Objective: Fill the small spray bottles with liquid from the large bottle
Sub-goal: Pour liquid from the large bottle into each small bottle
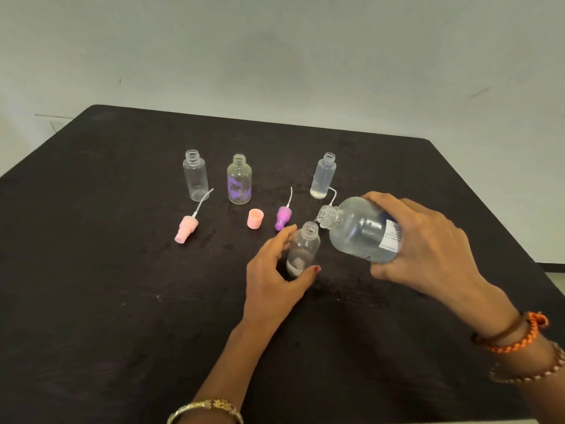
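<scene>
- Tilting toward the worktop's left edge, the large bottle (360, 229) lies nearly on its side in your right hand (428, 240), whose fingers are wrapped around its labelled base; its open mouth sits just above the neck of a small bottle (304, 249).
- Your left hand (275, 270) curls around that small bottle, thumb in front, fingers behind; it stands upright near the middle of the black worktop (91, 270).
- Further toward the far edge, three more open bottles stand in a row: a clear bottle (195, 175), a purple-marked bottle (239, 180) and a part-filled bottle (322, 177) with liquid at its bottom.
- Between the rows lie a pink spray head (186, 229), a pink cap (255, 219) and a purple spray head (283, 217), well apart from each other.
- Bracelets (519, 341) ring your right wrist; a gold bangle (204, 408) rings the left.
</scene>
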